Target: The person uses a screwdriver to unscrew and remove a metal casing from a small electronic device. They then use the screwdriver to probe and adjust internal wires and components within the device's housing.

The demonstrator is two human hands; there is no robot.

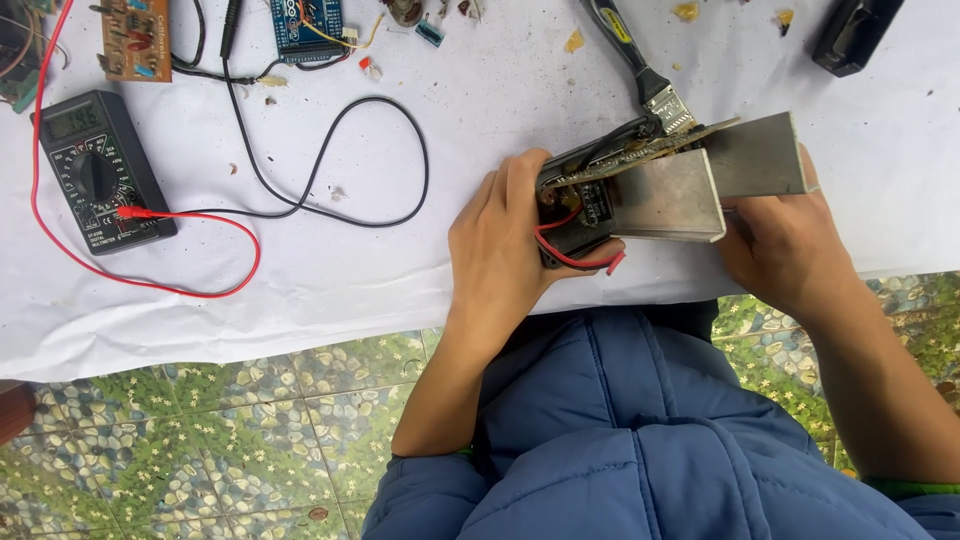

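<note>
Nearest the camera is a blue padded jacket above a pebble-patterned floor. Just beyond, at the near edge of the white table cover, both hands hold a metal-cased electronics unit up off the surface. The left hand is wrapped closed around the unit's left end, thumb underneath by the red wires and fingers curled over the exposed circuit board edge. The right hand is closed on the right end of the metal housing, fingers mostly hidden behind it. The unit looks rigid and fairly heavy, its sheet-metal edges sharp, its board and wires fragile; the flat metal sides seem the safest hold. Further left lies a black multimeter with red lead and black lead. Farthest are small circuit boards and a black-handled tool.
</note>
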